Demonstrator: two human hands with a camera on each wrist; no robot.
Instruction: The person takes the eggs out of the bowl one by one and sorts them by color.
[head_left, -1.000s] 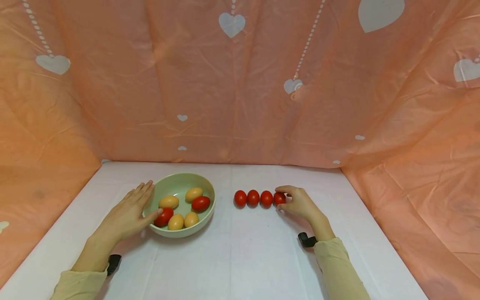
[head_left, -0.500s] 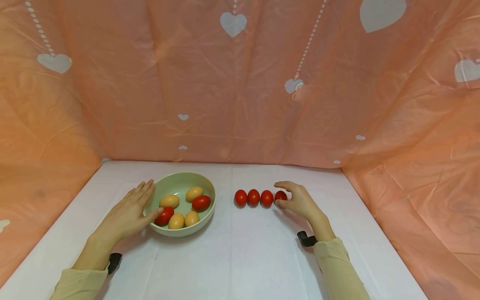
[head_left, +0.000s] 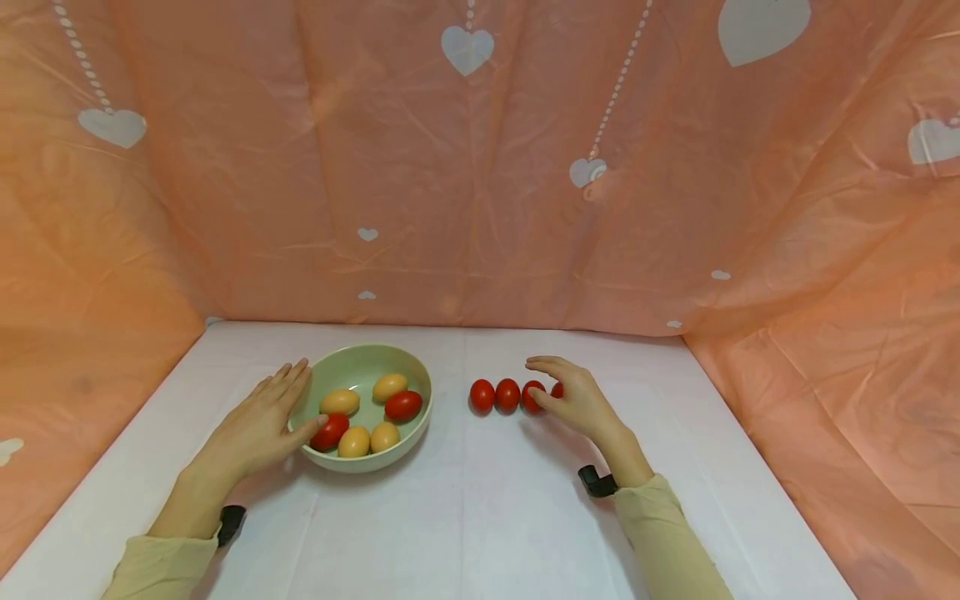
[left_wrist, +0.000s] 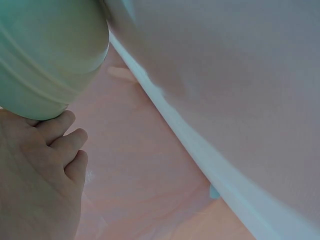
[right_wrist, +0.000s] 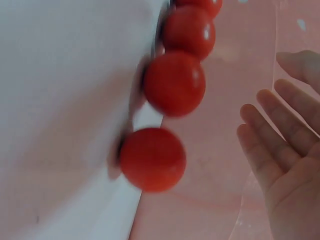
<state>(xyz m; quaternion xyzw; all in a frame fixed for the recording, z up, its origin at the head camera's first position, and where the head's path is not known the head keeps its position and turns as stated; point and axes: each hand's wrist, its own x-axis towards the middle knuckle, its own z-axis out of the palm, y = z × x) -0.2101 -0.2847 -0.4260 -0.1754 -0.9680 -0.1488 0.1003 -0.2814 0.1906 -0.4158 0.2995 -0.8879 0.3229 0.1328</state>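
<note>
In the head view, several red eggs (head_left: 482, 396) stand in a row right of the middle. My right hand (head_left: 577, 404) hovers over the row's right end, fingers spread and holding nothing. It partly hides the rightmost egg (head_left: 557, 390). The right wrist view shows this hand (right_wrist: 295, 155) apart from the red eggs (right_wrist: 152, 160). My left hand (head_left: 251, 433) rests against the left side of a pale green bowl (head_left: 358, 467), its thumb over the rim by a red egg (head_left: 330, 432). Yellow eggs (head_left: 354, 442) and another red egg (head_left: 403, 406) lie in the bowl too.
A white cloth (head_left: 420, 533) covers the table. Orange curtains with pale hearts (head_left: 468, 50) hang behind it and at both sides. A dark wrist camera (head_left: 597, 482) sits on the right wrist, another (head_left: 231, 525) on the left.
My right hand has let go of the rightmost red egg, opened its fingers and moved left over the row. That egg sits slightly apart from its neighbour. The left hand stays at the bowl.
</note>
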